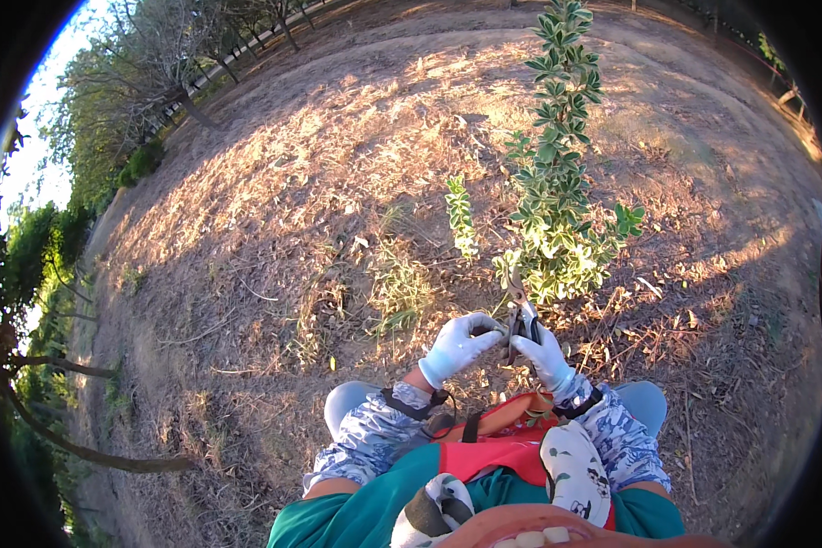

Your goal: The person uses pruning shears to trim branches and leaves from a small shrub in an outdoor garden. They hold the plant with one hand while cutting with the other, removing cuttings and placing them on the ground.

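Note:
My right hand (546,357), in a white glove, grips a pair of pruning shears (518,291) by the handles. The blades point away from me, and their tips overlap the pale leaves at the foot of a variegated evergreen shrub (560,185). To the left, my gloved left hand (457,346) has its thumb and fingers bent together beside the shears. Its fingertips pinch what looks like a thin plant stem, mostly hidden. A short leafy shoot (461,218) stands apart, left of the shrub.
Dry leaf litter and bare soil (301,185) surround the shrub. A grass tuft (403,291) grows just beyond my left hand. A red-and-orange apron or bag (500,438) lies across my lap, with a leafy bit on it. Trees (185,96) rise at the upper left.

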`<state>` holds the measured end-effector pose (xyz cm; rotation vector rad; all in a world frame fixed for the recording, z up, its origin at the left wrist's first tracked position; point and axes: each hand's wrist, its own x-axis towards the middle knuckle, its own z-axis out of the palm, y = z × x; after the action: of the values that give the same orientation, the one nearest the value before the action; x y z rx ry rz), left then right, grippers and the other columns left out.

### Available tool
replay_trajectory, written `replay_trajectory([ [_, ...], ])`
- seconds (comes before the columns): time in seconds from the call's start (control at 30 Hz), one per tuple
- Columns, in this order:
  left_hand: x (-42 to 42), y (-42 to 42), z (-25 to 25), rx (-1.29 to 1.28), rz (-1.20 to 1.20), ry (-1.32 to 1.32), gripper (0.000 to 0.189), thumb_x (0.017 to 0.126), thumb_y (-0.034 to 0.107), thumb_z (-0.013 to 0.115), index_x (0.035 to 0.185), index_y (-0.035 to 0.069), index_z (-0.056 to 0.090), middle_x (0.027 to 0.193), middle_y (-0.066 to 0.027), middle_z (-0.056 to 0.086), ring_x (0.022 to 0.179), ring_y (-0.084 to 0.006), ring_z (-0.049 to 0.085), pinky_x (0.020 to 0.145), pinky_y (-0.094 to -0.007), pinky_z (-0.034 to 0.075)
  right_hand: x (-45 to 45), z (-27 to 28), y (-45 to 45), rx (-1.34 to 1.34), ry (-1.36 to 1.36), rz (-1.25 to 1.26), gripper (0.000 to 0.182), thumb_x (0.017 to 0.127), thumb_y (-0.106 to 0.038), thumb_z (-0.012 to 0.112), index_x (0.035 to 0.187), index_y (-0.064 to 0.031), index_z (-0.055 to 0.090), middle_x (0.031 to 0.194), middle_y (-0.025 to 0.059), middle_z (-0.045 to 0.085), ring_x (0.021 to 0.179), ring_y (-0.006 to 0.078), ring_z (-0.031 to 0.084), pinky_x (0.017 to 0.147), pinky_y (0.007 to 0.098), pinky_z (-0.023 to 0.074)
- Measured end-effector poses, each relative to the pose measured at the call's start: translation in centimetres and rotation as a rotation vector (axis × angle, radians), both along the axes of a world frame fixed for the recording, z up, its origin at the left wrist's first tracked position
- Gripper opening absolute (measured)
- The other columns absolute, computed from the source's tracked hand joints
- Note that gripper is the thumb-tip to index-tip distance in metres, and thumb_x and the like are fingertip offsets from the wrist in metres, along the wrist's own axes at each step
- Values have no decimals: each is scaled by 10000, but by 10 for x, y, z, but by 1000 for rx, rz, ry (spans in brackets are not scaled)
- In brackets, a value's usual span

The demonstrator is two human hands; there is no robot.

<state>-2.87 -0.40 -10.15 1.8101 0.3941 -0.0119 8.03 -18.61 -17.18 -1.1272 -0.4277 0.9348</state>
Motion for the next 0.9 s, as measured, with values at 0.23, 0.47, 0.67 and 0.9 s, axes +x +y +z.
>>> replay_trajectory([
  [0.23, 9, 1, -11, 16, 130, -33, 281, 912, 197, 720, 1111, -2, 716, 959, -51, 727, 875, -97, 642, 813, -281, 530, 5, -7, -6, -148, -182, -47, 386, 907, -107, 682, 1252, 4, 549, 971, 23, 641, 849, 97, 614, 751, 275, 521],
  [0.47, 9, 21, -15, -74, 280, -186, 243, 914, 201, 724, 1071, 15, 721, 949, -32, 723, 857, -83, 636, 784, -267, 528, 3, 17, -11, -245, -480, 8, 509, 878, -91, 692, 1342, 27, 517, 998, 48, 643, 885, 115, 611, 792, 275, 520],
  [0.67, 3, 19, 0, -76, 363, -213, 232, 906, 236, 730, 1046, 52, 720, 854, 11, 687, 756, -58, 585, 688, -251, 495, 6, 43, -16, -324, -644, 35, 545, 885, -28, 656, 1390, 60, 469, 1100, 118, 646, 981, 162, 640, 894, 309, 528],
  [0.9, 5, 17, -7, -67, 347, -226, 227, 905, 225, 722, 1028, 34, 725, 839, 16, 676, 743, -49, 565, 671, -251, 491, 9, 45, -18, -297, -922, -51, 584, 818, -79, 712, 1354, 46, 517, 1112, 160, 647, 976, 246, 645, 909, 346, 511],
])
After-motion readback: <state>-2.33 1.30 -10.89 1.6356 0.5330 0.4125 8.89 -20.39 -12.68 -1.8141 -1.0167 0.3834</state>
